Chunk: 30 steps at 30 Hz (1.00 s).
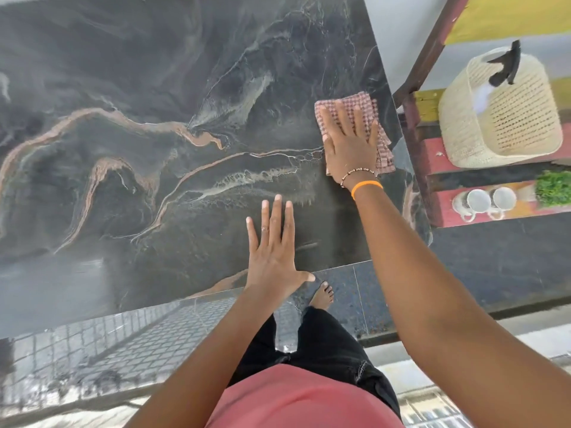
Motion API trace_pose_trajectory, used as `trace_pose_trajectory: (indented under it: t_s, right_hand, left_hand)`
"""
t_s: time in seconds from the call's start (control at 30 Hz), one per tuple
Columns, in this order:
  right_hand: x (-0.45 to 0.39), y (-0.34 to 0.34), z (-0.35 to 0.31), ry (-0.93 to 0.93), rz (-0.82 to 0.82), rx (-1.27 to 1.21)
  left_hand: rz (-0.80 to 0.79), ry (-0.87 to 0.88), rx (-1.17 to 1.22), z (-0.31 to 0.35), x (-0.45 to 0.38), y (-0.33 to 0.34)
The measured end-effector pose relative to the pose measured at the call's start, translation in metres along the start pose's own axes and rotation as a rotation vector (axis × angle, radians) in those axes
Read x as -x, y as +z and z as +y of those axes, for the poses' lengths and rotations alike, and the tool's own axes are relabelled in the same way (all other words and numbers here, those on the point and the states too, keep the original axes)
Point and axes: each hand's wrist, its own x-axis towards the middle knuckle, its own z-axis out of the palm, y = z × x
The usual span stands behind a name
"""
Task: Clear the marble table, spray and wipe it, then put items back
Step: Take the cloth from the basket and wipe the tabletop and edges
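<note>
We wipe the marble surface (154, 149).
Right hand (349, 143) flat on the cloth (367, 103), left hand (273, 248) open, bracing; we overlap strokes.

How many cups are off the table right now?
2. Both cups sit side by side on the bench right of the table: one on the left, the other next to a green bunch. More may be hidden in the basket.

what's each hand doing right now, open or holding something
Left hand: open, fingers straight, flat on the marble table, holding nothing.
Right hand: open, fingers straight, pressing the pink cloth onto the table.
</note>
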Motion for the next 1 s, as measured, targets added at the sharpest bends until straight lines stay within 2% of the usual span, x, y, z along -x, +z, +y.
trace_pose_trajectory:
  t_s: [0.13,0.23,0.6,0.8,1.0]
  right_hand:
    - [0.007,-0.006,0.047,0.180,0.010,-0.039]
    - [0.033,-0.006,0.064,0.234,0.022,-0.086]
    - [0.188,0.013,0.097,0.101,-0.026,-0.012]
    - [0.173,-0.001,0.130,-0.161,-0.066,0.165]
    - [0.159,0.005,0.088,-0.123,-0.041,0.147]
  left_hand:
    - [0.028,-0.117,0.056,0.008,0.006,0.005]
    - [0.051,-0.191,0.074,0.010,0.009,0.008]
    - [0.156,-0.271,0.065,0.025,0.016,0.014]
    - [0.170,-0.299,0.061,0.024,0.021,0.016]
    - [0.228,-0.197,0.020,0.026,0.044,0.031]
